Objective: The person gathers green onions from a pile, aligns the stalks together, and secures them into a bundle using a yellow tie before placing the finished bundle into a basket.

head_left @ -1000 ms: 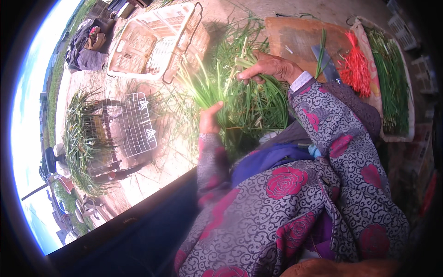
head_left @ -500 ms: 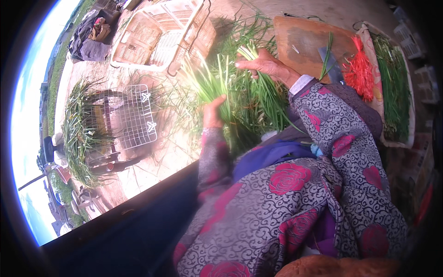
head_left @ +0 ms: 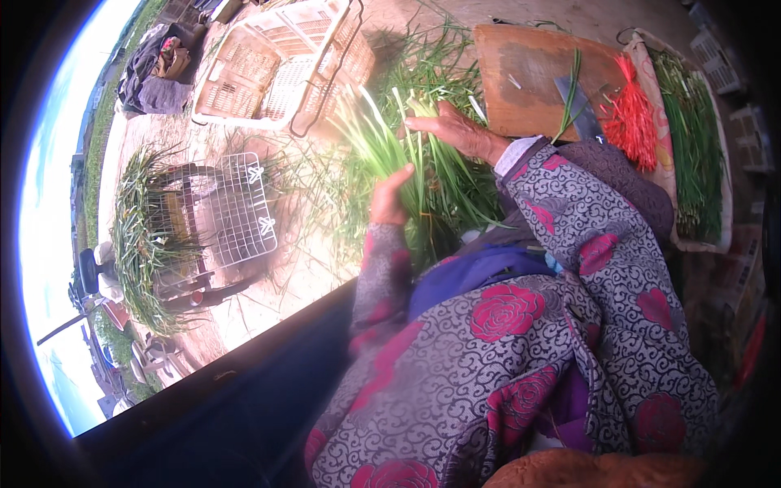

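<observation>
My left hand (head_left: 390,195) is closed around a bunch of long green chives (head_left: 382,142) with pale stalks, held up in front of me. My right hand (head_left: 451,130) rests on top of the same bunch a little farther out, fingers laid across the leaves. More loose chives (head_left: 451,195) lie in a heap beneath both hands. Patterned grey sleeves with red roses cover both my forearms.
A wooden cutting board (head_left: 537,77) with a knife (head_left: 579,106) lies ahead on the right, beside a bundle of red ties (head_left: 630,114) and a tray of sorted chives (head_left: 691,138). White plastic crates (head_left: 277,65) stand ahead. A wire basket (head_left: 236,211) ringed with chives sits left.
The bunch has risen and shifted right with both hands. My left hand has closed higher on the stalks, and my right hand has moved along the leaves.
</observation>
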